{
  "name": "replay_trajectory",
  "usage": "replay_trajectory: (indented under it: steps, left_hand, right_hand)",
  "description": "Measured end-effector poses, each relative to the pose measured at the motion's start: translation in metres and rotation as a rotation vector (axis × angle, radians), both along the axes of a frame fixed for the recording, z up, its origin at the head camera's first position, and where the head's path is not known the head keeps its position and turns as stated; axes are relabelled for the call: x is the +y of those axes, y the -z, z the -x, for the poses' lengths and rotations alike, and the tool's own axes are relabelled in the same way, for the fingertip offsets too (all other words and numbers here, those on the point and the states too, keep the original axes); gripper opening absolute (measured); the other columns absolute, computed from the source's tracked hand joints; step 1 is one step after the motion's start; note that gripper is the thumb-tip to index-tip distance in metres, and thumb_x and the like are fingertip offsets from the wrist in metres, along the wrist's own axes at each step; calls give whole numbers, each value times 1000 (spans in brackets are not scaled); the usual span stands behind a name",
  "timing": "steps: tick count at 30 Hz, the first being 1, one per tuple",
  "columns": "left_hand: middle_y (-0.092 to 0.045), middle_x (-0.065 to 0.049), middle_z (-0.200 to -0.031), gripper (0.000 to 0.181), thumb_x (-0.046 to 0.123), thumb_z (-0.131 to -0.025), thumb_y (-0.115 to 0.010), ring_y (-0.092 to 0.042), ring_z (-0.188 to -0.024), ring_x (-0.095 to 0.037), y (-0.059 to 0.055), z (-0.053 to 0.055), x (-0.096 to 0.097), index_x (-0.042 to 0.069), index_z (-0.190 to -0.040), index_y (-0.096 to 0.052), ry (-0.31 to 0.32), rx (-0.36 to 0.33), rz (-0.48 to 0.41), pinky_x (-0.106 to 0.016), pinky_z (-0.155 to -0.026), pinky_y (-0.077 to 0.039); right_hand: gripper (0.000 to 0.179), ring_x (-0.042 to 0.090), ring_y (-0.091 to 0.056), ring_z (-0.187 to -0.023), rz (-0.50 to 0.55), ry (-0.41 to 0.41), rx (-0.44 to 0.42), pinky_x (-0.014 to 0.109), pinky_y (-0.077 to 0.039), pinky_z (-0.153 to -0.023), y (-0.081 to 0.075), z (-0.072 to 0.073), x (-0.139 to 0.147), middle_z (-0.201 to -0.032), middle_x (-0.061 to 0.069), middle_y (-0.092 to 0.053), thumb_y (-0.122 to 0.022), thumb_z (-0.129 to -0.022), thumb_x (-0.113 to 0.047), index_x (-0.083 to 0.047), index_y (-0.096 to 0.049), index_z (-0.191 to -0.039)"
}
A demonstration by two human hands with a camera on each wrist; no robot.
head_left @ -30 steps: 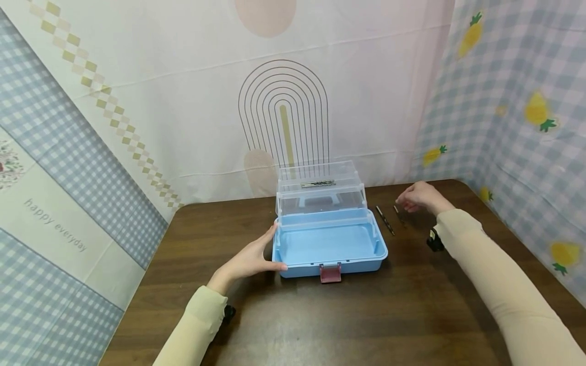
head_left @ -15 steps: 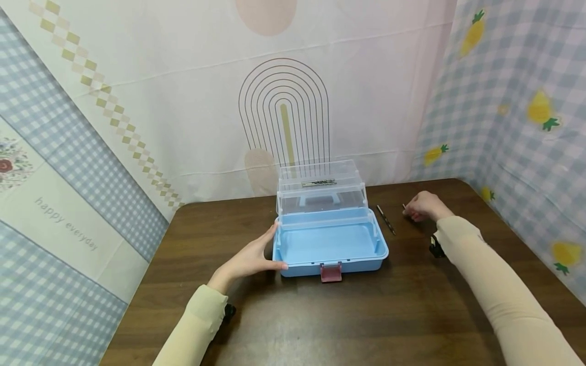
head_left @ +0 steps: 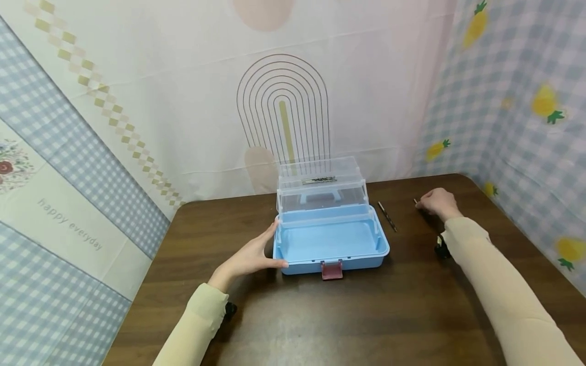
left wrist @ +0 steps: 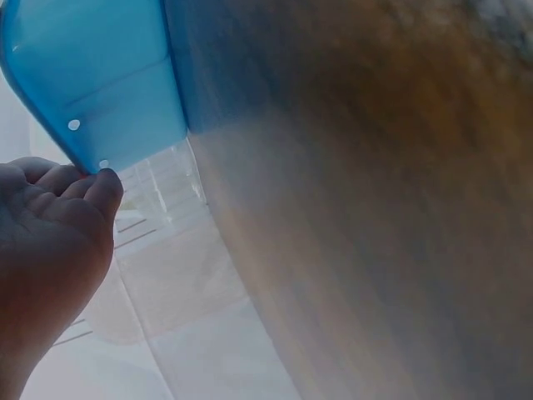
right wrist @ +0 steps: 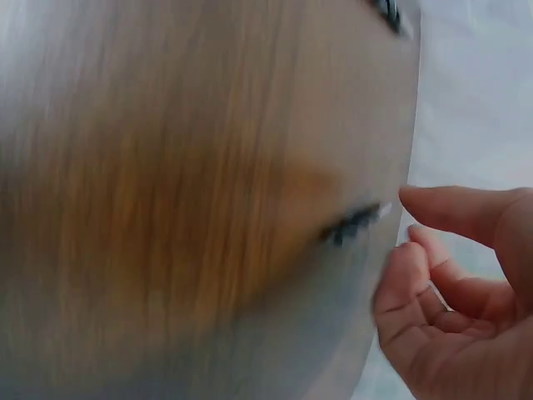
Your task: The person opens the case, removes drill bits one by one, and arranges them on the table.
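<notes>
Left hand (head_left: 251,257): parked at the left end of the blue box (head_left: 302,268), thumb and fingers spread well apart, thumb on the near corner, fingertips up along the side. Definitely touching.

Blue box: directly right of the left hand, sitting on the table (head_left: 357,320), hollow side up, well left of the right hand (head_left: 437,202).

Pink-red clasp (head_left: 332,270): on the box front, off to the right of the left thumb.

Clear tiers (head_left: 350,185): raised over the back of the box, farther out and right of the left hand.

Stored drill bits (head_left: 319,180): lying together in an upper tier, beyond the left fingertips and to their right.

Right hand: way out past the box, low over the tabletop, fingers bent. Gap between thumb and fingertips in the wrist view, but honestly can't tell if gripping anything.

Near drill bit (right wrist: 354,223): right at the right hand's fingertips, shiny end poking out to their left in the head view. Pretty blurry up close.

Loose drill bit (head_left: 387,217): on the table at a slant, left of the right hand, just beside the box.

Backdrop cloth (head_left: 206,117): pale, arch-printed, beyond both hands.
</notes>
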State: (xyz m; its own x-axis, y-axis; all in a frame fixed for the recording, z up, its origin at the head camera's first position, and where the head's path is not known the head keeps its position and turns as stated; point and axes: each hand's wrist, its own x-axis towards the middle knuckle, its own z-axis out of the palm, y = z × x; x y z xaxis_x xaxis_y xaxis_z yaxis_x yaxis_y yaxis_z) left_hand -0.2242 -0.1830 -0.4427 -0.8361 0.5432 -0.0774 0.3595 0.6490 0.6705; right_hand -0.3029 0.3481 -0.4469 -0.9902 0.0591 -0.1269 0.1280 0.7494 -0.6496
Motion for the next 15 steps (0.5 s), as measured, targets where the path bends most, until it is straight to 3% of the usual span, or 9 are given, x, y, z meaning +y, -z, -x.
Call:
replay_trajectory:
  steps: [7, 11, 15]
  left_hand:
    - [0, 10, -167, 121, 59, -79, -80, -13, -152, -17, -1, 1, -3, 29, -163, 2, -4, -14, -1, -49, -119, -23]
    - [-1, 12, -166, 121, 61, -79, -79, -13, -152, -15, 0, 2, -2, 31, -162, 3, -7, -10, 5, -47, -119, -23]
    - [-1, 12, -167, 121, 60, -78, -80, -13, -151, -15, 0, 3, -1, 30, -162, 2, 2, -6, 3, -47, -119, -23]
  right_hand:
    - [33, 17, -67, -70, 97, -1, -133, 36, -58, -67, 7, 3, 18, -97, 22, -70, -69, -91, -14, 14, -70, -108]
    - [30, 15, -68, -64, 153, -14, -145, 34, -58, -64, 7, 5, 12, -84, 12, -71, -70, -90, -10, 16, -70, -105]
    - [27, 14, -67, -64, 155, -74, -163, 32, -59, -64, 6, 5, -6, -84, 10, -72, -69, -90, -8, 16, -71, -102]
